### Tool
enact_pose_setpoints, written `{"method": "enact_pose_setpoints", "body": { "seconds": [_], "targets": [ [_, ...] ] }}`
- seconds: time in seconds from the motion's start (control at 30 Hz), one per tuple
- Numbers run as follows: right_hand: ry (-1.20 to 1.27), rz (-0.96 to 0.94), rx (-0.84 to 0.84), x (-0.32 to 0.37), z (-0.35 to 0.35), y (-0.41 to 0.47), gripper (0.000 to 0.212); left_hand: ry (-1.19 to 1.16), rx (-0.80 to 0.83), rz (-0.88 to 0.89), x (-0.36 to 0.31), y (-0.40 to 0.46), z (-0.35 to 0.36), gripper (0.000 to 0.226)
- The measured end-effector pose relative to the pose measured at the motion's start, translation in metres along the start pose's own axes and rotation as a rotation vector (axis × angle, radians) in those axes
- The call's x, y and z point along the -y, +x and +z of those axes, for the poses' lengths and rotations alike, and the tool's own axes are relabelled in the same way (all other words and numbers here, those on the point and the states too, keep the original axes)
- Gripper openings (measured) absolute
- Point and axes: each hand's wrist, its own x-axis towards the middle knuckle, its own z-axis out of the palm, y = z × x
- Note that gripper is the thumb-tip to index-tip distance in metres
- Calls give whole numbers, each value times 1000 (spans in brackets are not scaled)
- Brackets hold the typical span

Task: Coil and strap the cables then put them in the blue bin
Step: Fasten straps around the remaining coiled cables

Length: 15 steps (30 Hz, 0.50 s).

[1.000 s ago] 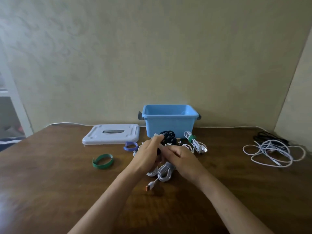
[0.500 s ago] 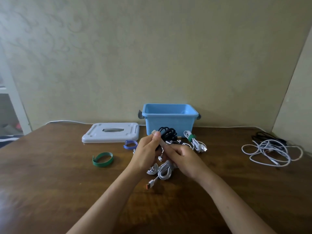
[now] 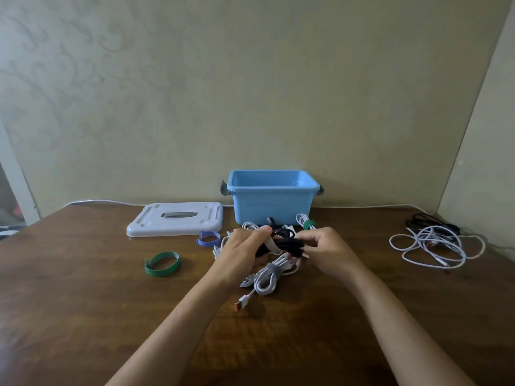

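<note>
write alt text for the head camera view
Two hands, left and right, hold a coiled black cable with a pale strap over a wooden table. An open blue bin stands behind; loose cables lie right.

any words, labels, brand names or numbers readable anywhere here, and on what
None can be read.
Blue bin: plain walls, no label showing.
White lid: moulded shapes only, no lettering visible.
Green strap and blue strap: no print visible.
Black cable held in left hand and right hand: any markings too small to tell.
Orange-tipped plug: too small to tell.
</note>
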Motion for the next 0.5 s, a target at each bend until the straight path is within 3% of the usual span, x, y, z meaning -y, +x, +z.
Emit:
{"method": "enact_pose_setpoints", "body": {
  "seconds": [0.1, 0.17, 0.27, 0.5],
  "targets": [
    [137, -1, 29, 2, -5, -1, 29, 111, 59, 26, 3, -1, 0, 56],
    [263, 8, 36, 4, -11, -2, 38, 166, 137, 81, 5, -1, 0, 39],
    [327, -29, 22, 4, -10, -4, 29, 125, 194, 64, 10, -2, 1, 13],
    [327, -110, -108, 8, 6, -1, 24, -61, 267, 5, 21, 4, 11, 19]
  ]
}}
